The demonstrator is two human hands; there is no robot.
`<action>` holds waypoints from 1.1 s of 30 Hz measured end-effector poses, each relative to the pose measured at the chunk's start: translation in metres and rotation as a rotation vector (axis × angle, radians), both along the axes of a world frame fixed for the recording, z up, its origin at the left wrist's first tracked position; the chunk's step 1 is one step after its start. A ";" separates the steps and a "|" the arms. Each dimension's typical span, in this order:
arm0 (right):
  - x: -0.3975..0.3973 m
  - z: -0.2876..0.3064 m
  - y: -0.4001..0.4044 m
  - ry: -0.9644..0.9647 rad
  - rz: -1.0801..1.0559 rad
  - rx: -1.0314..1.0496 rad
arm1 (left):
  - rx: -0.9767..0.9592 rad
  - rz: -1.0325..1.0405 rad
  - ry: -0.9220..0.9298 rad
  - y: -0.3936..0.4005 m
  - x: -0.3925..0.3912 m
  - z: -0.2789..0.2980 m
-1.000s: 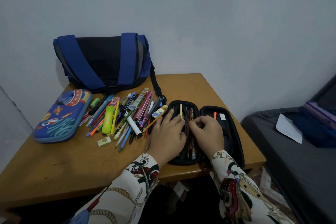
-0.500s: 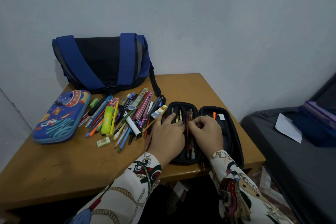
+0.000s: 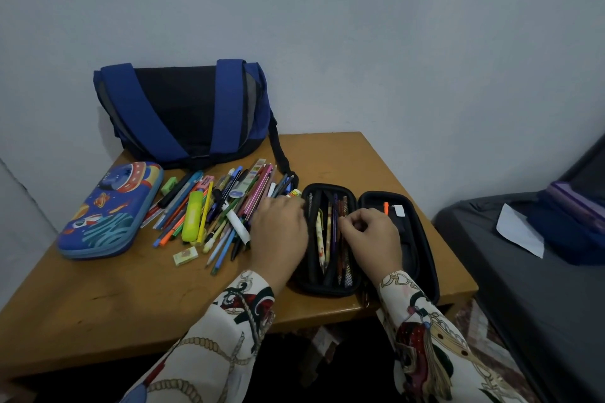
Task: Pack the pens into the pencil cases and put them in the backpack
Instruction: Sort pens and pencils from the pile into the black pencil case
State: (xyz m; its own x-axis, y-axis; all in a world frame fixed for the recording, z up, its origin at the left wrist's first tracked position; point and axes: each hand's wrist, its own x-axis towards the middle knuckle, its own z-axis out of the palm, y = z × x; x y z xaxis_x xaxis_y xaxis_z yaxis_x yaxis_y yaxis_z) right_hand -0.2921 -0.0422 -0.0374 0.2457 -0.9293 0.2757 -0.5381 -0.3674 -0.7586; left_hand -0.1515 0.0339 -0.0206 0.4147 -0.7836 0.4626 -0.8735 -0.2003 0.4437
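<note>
Pencil case [image 3: 370, 235] black, unzipped flat | right hand [image 3: 373, 237] pinching pens inside | left hand [image 3: 278, 232] relaxed

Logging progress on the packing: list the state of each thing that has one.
black pencil case: open flat, several pens inside
blue pencil case: closed
backpack: looks closed, upright
loose pens: unpacked, on the table
left hand: reaching to the loose pens
right hand: curled over the case's pens
</note>
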 end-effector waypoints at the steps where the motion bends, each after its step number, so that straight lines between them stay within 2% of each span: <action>1: 0.000 0.000 0.000 -0.003 0.002 0.001 | 0.035 0.076 -0.021 0.001 0.007 0.003; 5: 0.000 -0.001 -0.001 -0.008 0.009 0.003 | 0.291 0.219 -0.205 0.004 0.024 0.006; 9: 0.000 0.000 -0.001 -0.012 0.006 0.006 | 0.375 0.201 -0.265 0.004 0.026 0.001; 13: 0.000 -0.001 -0.001 -0.007 0.004 -0.001 | 0.346 0.213 -0.215 0.002 0.024 0.003; 20: 0.000 -0.002 -0.002 -0.006 0.001 -0.008 | 0.192 0.027 0.138 0.006 0.004 0.013; 27: 0.001 -0.002 -0.001 0.008 -0.003 -0.019 | 0.260 -0.043 0.104 0.002 -0.026 0.006; 33: 0.001 -0.002 -0.001 0.008 0.002 -0.017 | 0.274 -0.098 -0.013 -0.006 -0.029 0.001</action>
State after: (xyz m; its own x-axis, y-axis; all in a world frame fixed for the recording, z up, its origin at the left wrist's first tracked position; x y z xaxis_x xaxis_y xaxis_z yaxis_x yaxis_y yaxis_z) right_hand -0.2914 -0.0433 -0.0389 0.2496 -0.9240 0.2897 -0.5436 -0.3813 -0.7477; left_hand -0.1801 0.0280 -0.0192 0.3262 -0.9161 0.2330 -0.8997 -0.2253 0.3739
